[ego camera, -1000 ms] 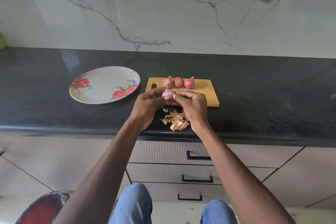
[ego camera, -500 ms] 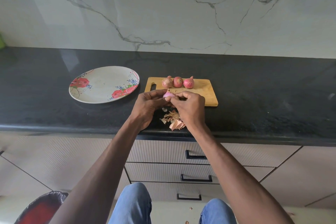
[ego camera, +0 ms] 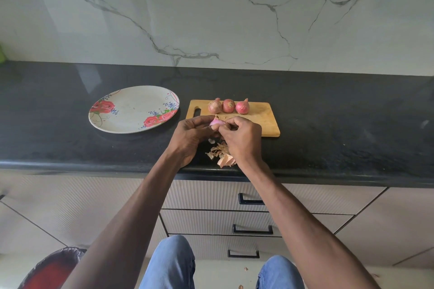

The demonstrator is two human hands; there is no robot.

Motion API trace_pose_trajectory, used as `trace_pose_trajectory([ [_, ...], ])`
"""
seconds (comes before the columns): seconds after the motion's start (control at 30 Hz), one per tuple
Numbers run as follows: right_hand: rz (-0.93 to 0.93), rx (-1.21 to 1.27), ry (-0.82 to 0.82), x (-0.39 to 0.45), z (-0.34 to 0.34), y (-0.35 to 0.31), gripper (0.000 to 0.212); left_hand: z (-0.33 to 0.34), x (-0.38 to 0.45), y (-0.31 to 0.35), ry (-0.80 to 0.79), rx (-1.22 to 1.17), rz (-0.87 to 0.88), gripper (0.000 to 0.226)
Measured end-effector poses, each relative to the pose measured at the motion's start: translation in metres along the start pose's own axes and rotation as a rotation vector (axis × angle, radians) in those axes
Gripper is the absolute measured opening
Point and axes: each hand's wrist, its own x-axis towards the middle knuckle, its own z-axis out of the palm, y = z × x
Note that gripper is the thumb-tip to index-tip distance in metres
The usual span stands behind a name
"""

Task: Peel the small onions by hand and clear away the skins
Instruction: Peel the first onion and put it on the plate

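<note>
My left hand (ego camera: 190, 138) grips a small, partly peeled pink onion (ego camera: 215, 122) above the counter, just in front of the wooden cutting board (ego camera: 260, 122). My right hand (ego camera: 242, 138) pinches at the onion's right side with curled fingers. Three unpeeled red onions (ego camera: 228, 105) sit in a row at the back of the board. A pile of dry onion skins (ego camera: 222, 153) lies on the counter under my hands, near the front edge, partly hidden by my right wrist.
A floral plate (ego camera: 133, 109) lies to the left of the board on the black counter (ego camera: 340, 124). Marble wall behind. Drawers with black handles (ego camera: 252, 230) are below the counter. A red and dark bin (ego camera: 50, 270) stands at lower left. A few skin bits lie on the floor (ego camera: 245, 268).
My hands stay at the same spot. The right hand's fingers have shifted slightly on the onion; the onion has turned a little in my left hand.
</note>
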Motion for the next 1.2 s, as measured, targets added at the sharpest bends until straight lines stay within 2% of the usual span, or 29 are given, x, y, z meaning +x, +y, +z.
trace_pose_trajectory([
  [0.1,0.054,0.019,0.001,0.002,-0.001,0.000,0.016,0.000,-0.001,0.002,-0.008,-0.030,-0.025,0.024],
  [0.23,0.173,0.178,-0.038,0.005,-0.007,-0.003,0.002,0.003,-0.003,0.005,-0.013,-0.134,-0.037,0.030],
  [0.3,0.230,0.243,-0.043,0.006,-0.008,-0.002,0.008,0.004,-0.003,0.007,-0.012,-0.177,-0.042,0.038],
  [0.4,0.265,0.295,-0.059,0.008,-0.009,0.000,0.011,0.004,-0.002,0.007,-0.017,-0.200,-0.042,0.038],
  [0.47,0.236,0.321,-0.089,0.007,-0.009,-0.001,0.009,0.003,-0.002,0.007,-0.028,-0.200,-0.038,0.037],
  [0.53,0.184,0.299,-0.097,0.006,-0.009,-0.002,0.016,0.003,-0.002,0.007,-0.035,-0.188,-0.039,0.039],
  [0.63,0.093,0.200,-0.075,0.005,-0.010,-0.002,0.014,0.005,-0.003,0.006,-0.025,-0.169,-0.036,0.041],
  [0.9,-0.091,-0.087,-0.085,0.002,0.001,0.001,0.004,0.009,-0.006,0.006,0.048,-0.093,0.007,0.030],
  [1.2,-0.059,-0.105,-0.087,0.003,0.001,0.000,0.009,0.007,-0.005,0.004,0.015,-0.048,-0.002,0.036],
])
